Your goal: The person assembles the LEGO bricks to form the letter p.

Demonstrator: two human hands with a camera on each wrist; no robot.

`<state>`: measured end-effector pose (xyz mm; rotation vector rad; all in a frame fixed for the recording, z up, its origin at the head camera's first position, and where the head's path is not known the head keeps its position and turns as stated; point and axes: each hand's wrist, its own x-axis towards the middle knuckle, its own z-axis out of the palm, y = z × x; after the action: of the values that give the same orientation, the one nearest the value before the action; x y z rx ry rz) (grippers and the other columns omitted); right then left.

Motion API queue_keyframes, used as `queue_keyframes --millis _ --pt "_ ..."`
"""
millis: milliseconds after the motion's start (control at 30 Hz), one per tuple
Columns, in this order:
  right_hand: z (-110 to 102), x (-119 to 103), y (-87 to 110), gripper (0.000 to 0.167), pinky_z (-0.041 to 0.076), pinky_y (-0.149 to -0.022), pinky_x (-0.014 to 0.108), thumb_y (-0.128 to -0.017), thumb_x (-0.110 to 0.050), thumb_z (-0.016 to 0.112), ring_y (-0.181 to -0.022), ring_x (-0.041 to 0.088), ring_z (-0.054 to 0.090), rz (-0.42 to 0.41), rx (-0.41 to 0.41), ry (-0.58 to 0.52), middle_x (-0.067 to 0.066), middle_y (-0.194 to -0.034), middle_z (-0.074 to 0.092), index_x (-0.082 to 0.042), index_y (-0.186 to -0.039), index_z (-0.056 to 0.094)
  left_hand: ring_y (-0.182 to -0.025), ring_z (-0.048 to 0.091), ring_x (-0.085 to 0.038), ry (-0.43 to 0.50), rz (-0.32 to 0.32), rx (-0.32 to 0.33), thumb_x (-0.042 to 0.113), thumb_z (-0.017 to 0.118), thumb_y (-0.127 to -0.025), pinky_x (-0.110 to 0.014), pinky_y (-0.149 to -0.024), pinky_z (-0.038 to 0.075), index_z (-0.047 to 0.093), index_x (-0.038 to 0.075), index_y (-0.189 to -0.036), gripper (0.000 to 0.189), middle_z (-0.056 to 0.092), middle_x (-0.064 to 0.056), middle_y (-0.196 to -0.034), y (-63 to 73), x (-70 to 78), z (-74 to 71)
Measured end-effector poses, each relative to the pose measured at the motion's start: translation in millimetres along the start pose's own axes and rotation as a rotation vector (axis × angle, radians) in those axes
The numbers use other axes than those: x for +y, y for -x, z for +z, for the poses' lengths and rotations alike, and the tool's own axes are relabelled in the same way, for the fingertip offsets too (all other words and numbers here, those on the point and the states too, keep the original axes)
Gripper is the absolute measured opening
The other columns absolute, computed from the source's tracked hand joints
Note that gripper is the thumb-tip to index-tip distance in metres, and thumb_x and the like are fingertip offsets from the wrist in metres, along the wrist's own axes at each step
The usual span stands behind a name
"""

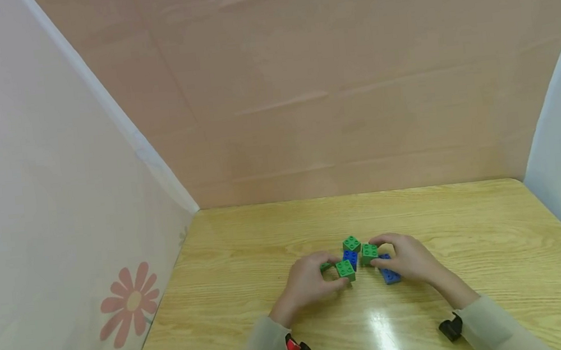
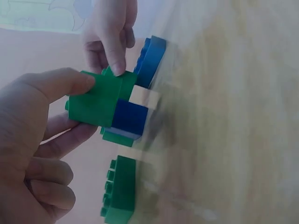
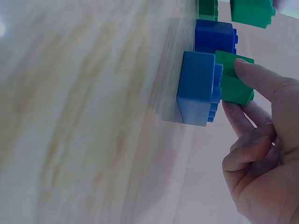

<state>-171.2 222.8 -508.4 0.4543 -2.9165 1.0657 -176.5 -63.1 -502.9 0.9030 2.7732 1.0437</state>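
Note:
My left hand [image 1: 313, 279] pinches a green toy building block [image 1: 345, 270] between thumb and fingers. In the left wrist view, this block [image 2: 93, 102] overlaps a dark blue block [image 2: 131, 116]. Opposite it, my right hand [image 1: 407, 256] grips another green block [image 1: 369, 253] by its sides. The right wrist view has that block [image 3: 231, 79] behind a lighter blue block [image 3: 198, 79], which lies on the table under my right fingers. Between the hands sits the dark blue block [image 1: 350, 257], with a small green block [image 1: 351, 243] just behind it.
Beside my left fingers lies a longer green block [image 2: 120, 191], mostly hidden by the hand in the head view. The wooden table [image 1: 245, 229] meets a brown back panel [image 1: 355, 106]. Pale sheets flank it, the left one [image 1: 59, 190] bearing a printed flower.

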Motion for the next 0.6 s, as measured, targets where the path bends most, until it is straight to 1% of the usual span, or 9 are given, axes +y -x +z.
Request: queue_keyframes --millis 33,67,133,167,267,367,400,500,600 --pt "0.1 -1.0 0.6 0.045 0.054 -0.08 0.045 -0.09 -0.032 0.083 -0.071 0.012 0.061 0.003 -0.001 -0.001 0.009 -0.125 0.071 -0.012 -0.129 0.071 -0.114 0.066 -0.011 0.004 0.01 -0.011 0.043 0.083 -0.088 -0.032 -0.098 0.052 0.077 0.022 -0.118 0.038 0.07 0.018 -0.113 1.7 0.4 1.3" --pt "0.0 -2.1 1.4 0.045 0.053 -0.078 0.044 -0.09 -0.032 0.083 -0.064 0.011 0.058 0.007 -0.001 -0.003 0.009 -0.126 0.071 -0.012 -0.129 0.071 -0.114 0.066 -0.011 0.002 0.02 -0.02 0.043 0.083 -0.088 -0.032 -0.098 0.052 0.077 0.022 -0.118 0.038 0.07 0.019 -0.112 3.5 0.9 2.4" --pt "-0.3 -4.3 2.8 0.045 0.049 -0.069 0.037 -0.09 -0.031 0.083 -0.049 0.007 0.043 0.017 -0.007 -0.013 0.009 -0.127 0.07 -0.013 -0.13 0.07 -0.115 0.065 -0.01 -0.004 0.04 -0.04 0.045 0.082 -0.089 -0.032 -0.1 0.051 0.076 0.023 -0.118 0.037 0.069 0.021 -0.111 6.3 1.1 4.3" --pt "-0.6 -5.0 3.5 0.045 0.047 -0.068 0.035 -0.09 -0.031 0.083 -0.045 0.007 0.038 0.019 -0.008 -0.013 0.01 -0.128 0.07 -0.013 -0.13 0.07 -0.115 0.065 -0.009 -0.01 0.055 -0.047 0.045 0.082 -0.089 -0.031 -0.1 0.051 0.076 0.022 -0.119 0.038 0.069 0.02 -0.111 7.4 1.4 5.0" --pt "-1.2 -6.3 5.7 0.045 0.046 -0.064 0.031 -0.09 -0.031 0.083 -0.044 0.005 0.035 0.012 -0.003 -0.013 0.01 -0.128 0.07 -0.012 -0.13 0.07 -0.108 0.066 -0.004 -0.011 0.087 -0.077 0.046 0.081 -0.09 -0.025 -0.094 0.052 0.076 0.023 -0.12 0.039 0.069 0.02 -0.112 10.3 2.7 7.1" --pt "-1.4 -6.0 8.2 0.045 0.044 -0.06 0.029 -0.09 -0.031 0.084 -0.044 0.005 0.033 0.007 0.006 -0.004 0.01 -0.127 0.07 -0.012 -0.129 0.071 -0.106 0.065 -0.001 0.007 0.097 -0.109 0.045 0.082 -0.089 -0.021 -0.09 0.051 0.076 0.023 -0.121 0.039 0.069 0.02 -0.113 12.9 3.8 9.8" --pt "-1.4 -5.9 9.0 0.045 0.043 -0.056 0.028 -0.089 -0.031 0.084 -0.044 0.005 0.033 0.007 0.008 -0.006 0.01 -0.126 0.071 -0.012 -0.129 0.071 -0.106 0.064 0.0 0.013 0.097 -0.116 0.045 0.082 -0.089 -0.021 -0.09 0.051 0.076 0.024 -0.121 0.039 0.069 0.021 -0.114 13.6 3.8 10.9" --pt "-1.2 -6.2 11.7 0.046 0.037 -0.049 0.027 -0.088 -0.031 0.085 -0.046 0.004 0.032 0.0 0.019 -0.003 0.009 -0.124 0.071 -0.012 -0.128 0.071 -0.105 0.064 0.002 0.024 0.1 -0.126 0.044 0.083 -0.089 -0.02 -0.09 0.051 0.076 0.025 -0.121 0.038 0.069 0.021 -0.115 14.9 3.8 14.2" --pt "-1.3 -8.7 14.2 0.045 0.038 -0.051 0.027 -0.087 -0.03 0.087 -0.049 0.004 0.033 -0.026 0.04 0.001 0.007 -0.123 0.072 -0.013 -0.126 0.072 -0.104 0.064 0.003 0.024 0.108 -0.121 0.043 0.083 -0.088 -0.019 -0.089 0.05 0.076 0.025 -0.12 0.036 0.069 0.021 -0.114 15.5 2.9 17.1"
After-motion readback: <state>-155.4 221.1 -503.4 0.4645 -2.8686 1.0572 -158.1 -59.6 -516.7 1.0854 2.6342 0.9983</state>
